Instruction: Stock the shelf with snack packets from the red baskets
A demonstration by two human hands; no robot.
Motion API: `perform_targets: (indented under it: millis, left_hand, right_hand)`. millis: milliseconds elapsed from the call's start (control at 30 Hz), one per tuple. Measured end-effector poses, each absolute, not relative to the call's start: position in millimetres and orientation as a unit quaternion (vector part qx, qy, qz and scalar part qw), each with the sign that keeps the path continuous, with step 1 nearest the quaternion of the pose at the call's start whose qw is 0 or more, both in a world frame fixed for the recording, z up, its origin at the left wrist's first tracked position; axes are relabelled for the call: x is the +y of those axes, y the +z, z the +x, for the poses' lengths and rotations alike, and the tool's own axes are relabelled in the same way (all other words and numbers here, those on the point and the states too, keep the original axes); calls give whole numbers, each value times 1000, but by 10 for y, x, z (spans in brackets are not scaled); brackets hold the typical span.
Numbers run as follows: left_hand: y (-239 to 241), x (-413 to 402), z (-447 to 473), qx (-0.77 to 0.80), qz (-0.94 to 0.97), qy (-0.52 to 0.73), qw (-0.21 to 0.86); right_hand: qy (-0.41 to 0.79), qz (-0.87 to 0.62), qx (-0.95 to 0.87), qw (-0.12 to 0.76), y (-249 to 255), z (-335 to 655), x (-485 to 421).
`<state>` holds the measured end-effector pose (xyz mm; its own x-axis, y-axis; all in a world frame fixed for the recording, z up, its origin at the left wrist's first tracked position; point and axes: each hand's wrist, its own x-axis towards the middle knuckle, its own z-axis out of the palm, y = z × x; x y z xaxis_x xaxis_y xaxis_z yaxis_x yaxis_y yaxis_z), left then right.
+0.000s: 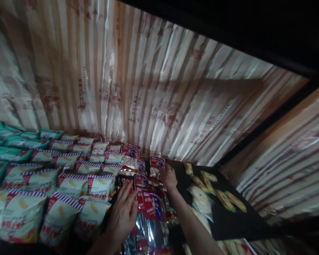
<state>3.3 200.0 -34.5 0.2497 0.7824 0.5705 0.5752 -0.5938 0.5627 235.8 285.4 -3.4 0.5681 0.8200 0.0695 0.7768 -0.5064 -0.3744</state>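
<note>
The left hand lies open, fingers flat on the row of red packets just beside it. Farther on, the right hand pinches the far packet by its side. The foil looks light and slick, the contents probably brittle, so a sealed edge seems the best hold.
</note>
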Motion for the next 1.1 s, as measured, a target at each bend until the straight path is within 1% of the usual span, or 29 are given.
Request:
perform_targets:
  millis: [100,200,300,400,500,600,733,833,1000,1100]
  left_hand:
    - [-209,2107,285,450,756,422,220]
    - [-58,2334,681,493,709,387,322]
    - [69,2613,1075,523,699,298,386]
    - [109,2851,1365,544,691,233,415]
    - [41,3010,1548,559,682,215,420]
    - [-72,3105,1654,585,660,215,420]
    - [-158,3151,1720,613,621,243,423]
    - [-127,3128,1756,612,602,275,433]
    - [113,3015,1743,566,611,326,447]
    - [334,2892,1575,550,619,360,430]
  right_hand:
    - [107,-874,-449,151,-59,2571,2735]
    - [129,-869,-455,144,-100,2677,2717]
    - [137,-866,-459,142,-151,2735,2727]
    - [138,-863,-465,144,-208,2787,2741]
    - [144,-858,-468,157,-272,2855,2772]
    - [169,-842,-471,204,-350,2933,2831]
    - [217,-812,-439,316,-458,3011,2913]
    - [225,-808,-418,349,-465,3042,2936]
    - [218,-796,-389,410,-200,3045,2906]
    - [233,-743,-405,479,42,2918,2844]
